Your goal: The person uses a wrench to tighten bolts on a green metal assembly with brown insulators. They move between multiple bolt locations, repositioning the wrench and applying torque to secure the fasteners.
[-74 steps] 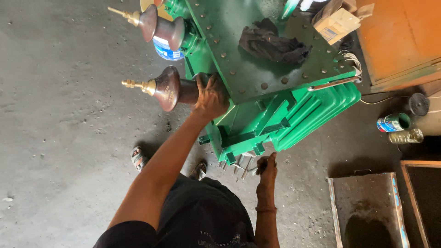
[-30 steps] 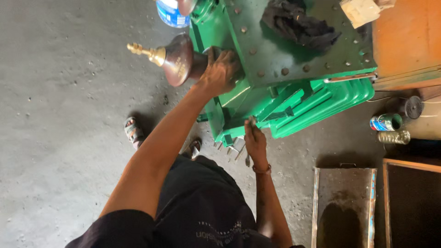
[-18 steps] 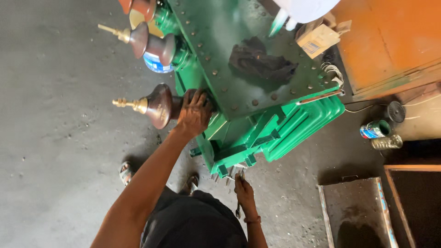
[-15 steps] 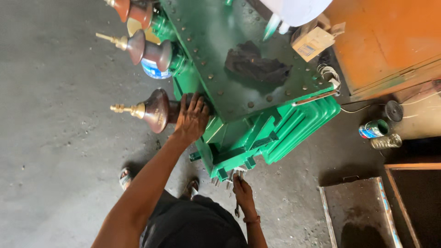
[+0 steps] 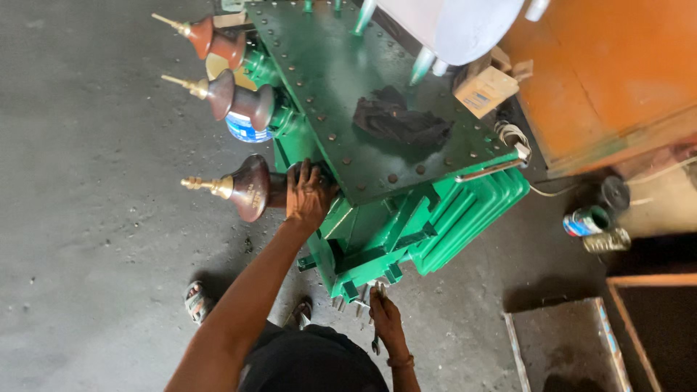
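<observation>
A green transformer (image 5: 406, 239) with a bolted dark green lid (image 5: 341, 94) stands on the concrete floor. Three brown bushings with brass tips jut from its left side. My left hand (image 5: 308, 194) rests on the tank's top edge, right beside the nearest brown bushing (image 5: 243, 187). My right hand (image 5: 383, 319) is low at the tank's base by the cooling fins, gripping a small metal spanner (image 5: 374, 341). A dark rag (image 5: 399, 123) lies on the lid.
A small cardboard box (image 5: 483, 91) sits at the lid's far corner. An orange cabinet (image 5: 610, 72) stands at right, with tins (image 5: 588, 220) below it. A flat metal tray (image 5: 563, 345) lies at lower right. My sandalled feet (image 5: 197, 301) stand by the tank.
The view has swung, bringing all three bushings into sight. My left hand stays on the tank edge by the nearest bushing; my right hand stays low at the tank's base.
</observation>
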The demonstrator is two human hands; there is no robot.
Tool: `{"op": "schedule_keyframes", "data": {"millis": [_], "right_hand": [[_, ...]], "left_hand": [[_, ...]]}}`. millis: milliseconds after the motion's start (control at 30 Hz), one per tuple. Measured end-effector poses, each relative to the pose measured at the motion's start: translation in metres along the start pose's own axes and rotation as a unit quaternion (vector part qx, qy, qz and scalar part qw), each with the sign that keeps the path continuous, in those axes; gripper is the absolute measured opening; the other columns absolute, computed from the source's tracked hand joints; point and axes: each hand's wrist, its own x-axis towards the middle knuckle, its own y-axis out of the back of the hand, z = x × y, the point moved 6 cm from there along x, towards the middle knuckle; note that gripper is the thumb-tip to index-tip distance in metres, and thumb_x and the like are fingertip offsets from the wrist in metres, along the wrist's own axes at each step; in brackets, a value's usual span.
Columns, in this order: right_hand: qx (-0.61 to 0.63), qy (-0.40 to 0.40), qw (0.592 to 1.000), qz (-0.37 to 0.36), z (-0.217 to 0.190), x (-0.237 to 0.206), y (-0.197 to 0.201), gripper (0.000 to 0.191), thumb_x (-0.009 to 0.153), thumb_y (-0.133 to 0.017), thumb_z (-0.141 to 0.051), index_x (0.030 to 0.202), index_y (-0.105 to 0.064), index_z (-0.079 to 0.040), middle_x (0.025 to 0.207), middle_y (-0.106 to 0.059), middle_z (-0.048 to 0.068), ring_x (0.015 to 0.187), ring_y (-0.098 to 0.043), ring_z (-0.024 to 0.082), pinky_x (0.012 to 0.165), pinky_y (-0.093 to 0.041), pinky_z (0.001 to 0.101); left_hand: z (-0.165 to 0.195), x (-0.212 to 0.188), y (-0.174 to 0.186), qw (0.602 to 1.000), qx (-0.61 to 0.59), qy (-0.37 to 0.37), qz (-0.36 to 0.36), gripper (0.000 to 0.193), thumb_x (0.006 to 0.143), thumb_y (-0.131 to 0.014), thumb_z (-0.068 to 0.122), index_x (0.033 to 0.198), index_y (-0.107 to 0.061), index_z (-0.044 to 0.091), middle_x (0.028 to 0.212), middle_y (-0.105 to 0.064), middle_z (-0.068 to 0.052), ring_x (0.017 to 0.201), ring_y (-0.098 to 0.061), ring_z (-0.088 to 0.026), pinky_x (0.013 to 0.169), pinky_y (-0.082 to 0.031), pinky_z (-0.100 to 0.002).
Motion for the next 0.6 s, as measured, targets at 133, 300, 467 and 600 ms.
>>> {"op": "schedule_keyframes", "data": {"millis": [133, 300, 467, 600], "right_hand": [[-0.028, 0.001, 0.999, 0.02, -0.004, 0.01, 0.004, 0.044, 0.101, -0.055, -0.043, 0.086, -0.067, -0.004, 0.065, -0.05, -0.002, 0.061, -0.045, 0.008, 0.055, -0.037, 0.0294], [-0.055, 0.046, 0.997, -0.004, -0.015, 0.018, 0.001, 0.044, 0.103, -0.053, -0.042, 0.084, -0.063, -0.004, 0.065, -0.049, -0.002, 0.06, -0.044, 0.008, 0.055, -0.037, 0.0294], [-0.008, 0.054, 0.998, 0.001, -0.019, 0.011, 0.0, 0.043, 0.105, -0.056, -0.037, 0.081, -0.061, -0.002, 0.065, -0.045, -0.002, 0.061, -0.04, 0.009, 0.054, -0.034, 0.0298], [0.007, 0.02, 1.0, 0.009, -0.019, 0.006, -0.004, 0.038, 0.104, -0.056, -0.034, 0.082, -0.064, -0.005, 0.067, -0.049, -0.003, 0.062, -0.043, 0.007, 0.056, -0.036, 0.0274]], "left_hand": [[0.004, -0.002, 0.0, 0.998, 0.016, -0.03, 0.043, 0.042, 0.092, -0.061, 0.034, 0.118, -0.072, 0.003, 0.144, -0.053, -0.022, 0.144, -0.036, -0.044, 0.118, -0.025, -0.061], [-0.002, -0.005, -0.001, 0.999, -0.017, -0.015, 0.022, 0.048, 0.092, -0.067, 0.039, 0.118, -0.07, -0.001, 0.144, -0.052, -0.022, 0.143, -0.038, -0.044, 0.116, -0.029, -0.059], [-0.005, -0.006, -0.001, 0.999, -0.011, -0.04, 0.002, 0.037, 0.096, -0.062, 0.032, 0.115, -0.072, 0.002, 0.143, -0.053, -0.022, 0.143, -0.038, -0.046, 0.115, -0.03, -0.06], [0.0, -0.008, 0.006, 0.994, 0.015, -0.086, 0.065, 0.04, 0.093, -0.061, 0.029, 0.118, -0.07, -0.001, 0.145, -0.051, -0.023, 0.141, -0.038, -0.047, 0.114, -0.032, -0.059]]}}
